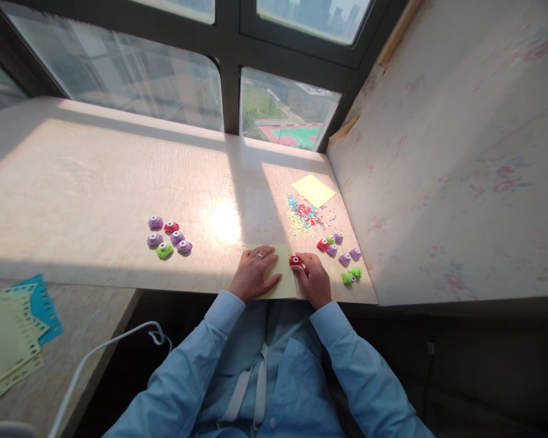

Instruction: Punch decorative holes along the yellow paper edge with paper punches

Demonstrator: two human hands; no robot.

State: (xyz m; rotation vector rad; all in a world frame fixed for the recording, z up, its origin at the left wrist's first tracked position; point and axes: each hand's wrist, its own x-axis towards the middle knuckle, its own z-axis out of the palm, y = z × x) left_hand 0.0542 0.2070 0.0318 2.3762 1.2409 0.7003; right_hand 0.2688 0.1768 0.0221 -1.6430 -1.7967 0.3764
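Observation:
A pale yellow sheet of paper (pixel 281 277) lies at the front edge of the sill. My left hand (pixel 256 272) rests flat on its left part with the fingers spread, a ring on one finger. At the sheet's right edge, my right hand (pixel 315 278) grips a small red craft punch (pixel 295 260) with a white eye-like button. Beyond the right hand is a scatter of red, blue and yellow paper bits (pixel 305 214), next to a yellow paper piece (pixel 314 190).
Several purple, red and green punches (pixel 177 237) sit to the left, and several more (pixel 332 250) to the right near the papered wall (pixel 447 170). Punched yellow sheets (pixel 9 328), a blue sheet (pixel 45 310) and a white cable (pixel 91 353) are at the lower left.

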